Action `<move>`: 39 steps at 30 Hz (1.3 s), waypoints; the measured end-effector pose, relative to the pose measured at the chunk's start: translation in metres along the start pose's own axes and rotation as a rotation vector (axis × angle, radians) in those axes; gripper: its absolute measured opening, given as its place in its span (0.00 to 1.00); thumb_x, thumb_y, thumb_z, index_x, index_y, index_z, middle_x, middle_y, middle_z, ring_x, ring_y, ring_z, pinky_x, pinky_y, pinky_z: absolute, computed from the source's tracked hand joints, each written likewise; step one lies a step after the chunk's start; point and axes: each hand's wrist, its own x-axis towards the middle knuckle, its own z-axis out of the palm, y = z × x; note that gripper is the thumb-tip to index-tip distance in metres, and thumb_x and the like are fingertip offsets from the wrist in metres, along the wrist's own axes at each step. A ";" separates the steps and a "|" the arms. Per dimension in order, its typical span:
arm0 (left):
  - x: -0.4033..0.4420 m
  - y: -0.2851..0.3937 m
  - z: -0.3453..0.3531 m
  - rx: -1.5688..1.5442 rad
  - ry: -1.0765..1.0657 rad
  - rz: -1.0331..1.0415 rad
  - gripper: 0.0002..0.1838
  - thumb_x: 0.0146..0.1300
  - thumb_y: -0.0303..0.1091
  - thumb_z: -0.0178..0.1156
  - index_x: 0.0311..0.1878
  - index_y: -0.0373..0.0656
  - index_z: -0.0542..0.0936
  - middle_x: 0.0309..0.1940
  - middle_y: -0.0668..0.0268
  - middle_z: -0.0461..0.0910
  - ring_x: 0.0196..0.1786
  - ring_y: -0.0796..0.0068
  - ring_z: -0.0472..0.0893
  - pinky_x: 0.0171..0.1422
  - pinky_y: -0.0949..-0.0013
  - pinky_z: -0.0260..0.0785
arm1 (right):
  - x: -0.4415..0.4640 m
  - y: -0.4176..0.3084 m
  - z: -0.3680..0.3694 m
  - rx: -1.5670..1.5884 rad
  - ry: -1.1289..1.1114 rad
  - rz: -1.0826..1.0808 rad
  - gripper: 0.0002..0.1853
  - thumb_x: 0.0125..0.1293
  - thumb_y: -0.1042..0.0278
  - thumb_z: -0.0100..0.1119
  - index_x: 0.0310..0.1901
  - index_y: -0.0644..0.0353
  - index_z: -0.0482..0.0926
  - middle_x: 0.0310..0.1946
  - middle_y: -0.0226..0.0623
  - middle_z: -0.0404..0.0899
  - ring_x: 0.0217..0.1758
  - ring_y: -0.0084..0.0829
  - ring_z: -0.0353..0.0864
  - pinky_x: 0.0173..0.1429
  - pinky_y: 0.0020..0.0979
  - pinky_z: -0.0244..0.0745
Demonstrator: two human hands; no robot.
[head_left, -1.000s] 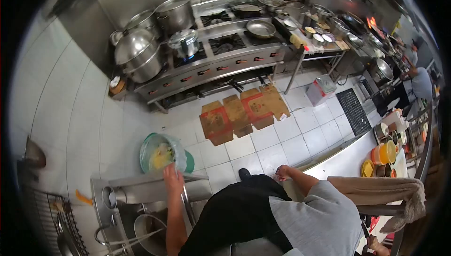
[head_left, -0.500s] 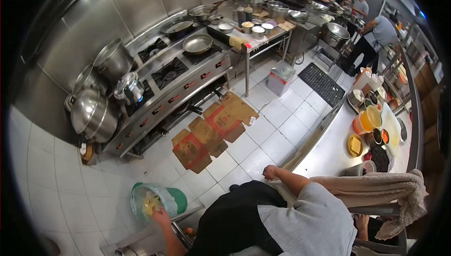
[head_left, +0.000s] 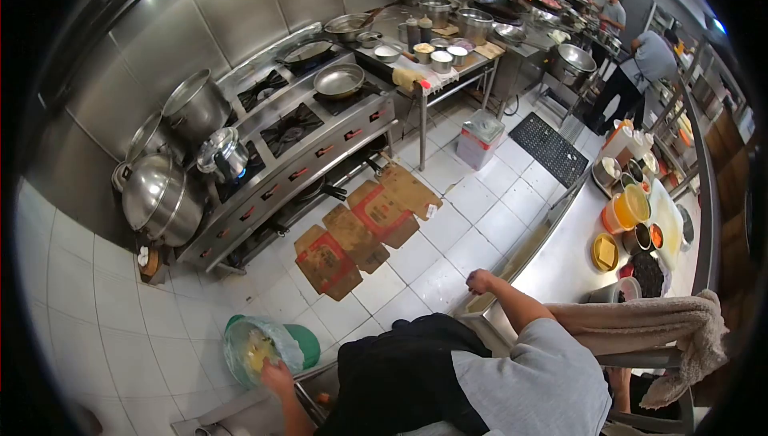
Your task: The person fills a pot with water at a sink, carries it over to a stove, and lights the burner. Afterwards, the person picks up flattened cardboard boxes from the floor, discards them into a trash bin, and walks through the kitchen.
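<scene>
My left hand (head_left: 277,375) is at the near rim of a green bin (head_left: 303,343) with a clear plastic liner (head_left: 238,348). Yellowish scraps (head_left: 258,350) lie in the bin just beyond my fingers. Those fingers are partly hidden, so whether they grip anything is unclear. My right hand (head_left: 481,282) is closed, held above the floor by the left end of the steel counter (head_left: 538,274). Below its forearm is an open metal container or drawer (head_left: 490,324); whatever the fist may hold is hidden.
A stove (head_left: 280,166) with pots and a pan runs along the wall. Flattened cardboard (head_left: 364,232) covers some floor tiles. Sauce and food containers (head_left: 628,209) crowd the right counter, near a draped towel (head_left: 640,324). Two people work at the back; another person's arm (head_left: 621,390) shows below the towel.
My right hand has moved right and slightly up, and more of the metal container below it shows. My left hand has shifted slightly down, staying by the bin.
</scene>
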 end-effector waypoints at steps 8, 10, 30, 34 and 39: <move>0.003 0.012 -0.012 -0.031 -0.038 -0.064 0.22 0.50 0.32 0.64 0.47 0.30 0.76 0.27 0.49 0.78 0.35 0.48 0.78 0.41 0.51 0.68 | 0.016 0.022 0.021 -0.184 -0.037 -0.222 0.14 0.61 0.64 0.51 0.40 0.66 0.79 0.30 0.41 0.83 0.27 0.31 0.83 0.29 0.32 0.80; 0.005 0.014 -0.010 -0.025 -0.033 -0.049 0.21 0.49 0.32 0.64 0.46 0.31 0.76 0.27 0.49 0.78 0.35 0.48 0.78 0.41 0.51 0.68 | -0.003 0.001 0.025 0.185 0.002 -0.017 0.14 0.61 0.64 0.51 0.40 0.66 0.79 0.30 0.41 0.83 0.27 0.31 0.83 0.29 0.31 0.80; 0.002 0.019 -0.026 -0.041 -0.079 -0.015 0.14 0.51 0.32 0.62 0.38 0.33 0.77 0.26 0.48 0.79 0.31 0.48 0.80 0.36 0.52 0.70 | -0.061 -0.022 -0.013 -0.342 0.418 -0.148 0.12 0.52 0.64 0.53 0.36 0.58 0.81 0.33 0.48 0.82 0.41 0.50 0.80 0.47 0.44 0.76; 0.005 0.014 -0.018 -0.040 -0.113 -0.065 0.13 0.51 0.33 0.63 0.36 0.33 0.77 0.27 0.48 0.78 0.33 0.48 0.79 0.36 0.52 0.69 | -0.049 -0.006 -0.006 -0.347 0.452 -0.217 0.12 0.51 0.63 0.54 0.34 0.59 0.81 0.31 0.49 0.81 0.38 0.52 0.80 0.45 0.44 0.76; 0.003 0.009 -0.008 -0.017 -0.053 -0.046 0.12 0.50 0.34 0.63 0.34 0.36 0.77 0.27 0.49 0.78 0.33 0.47 0.78 0.38 0.51 0.69 | -0.042 -0.004 -0.008 -0.302 0.272 -0.212 0.12 0.52 0.63 0.56 0.31 0.63 0.81 0.26 0.47 0.81 0.29 0.40 0.82 0.36 0.38 0.77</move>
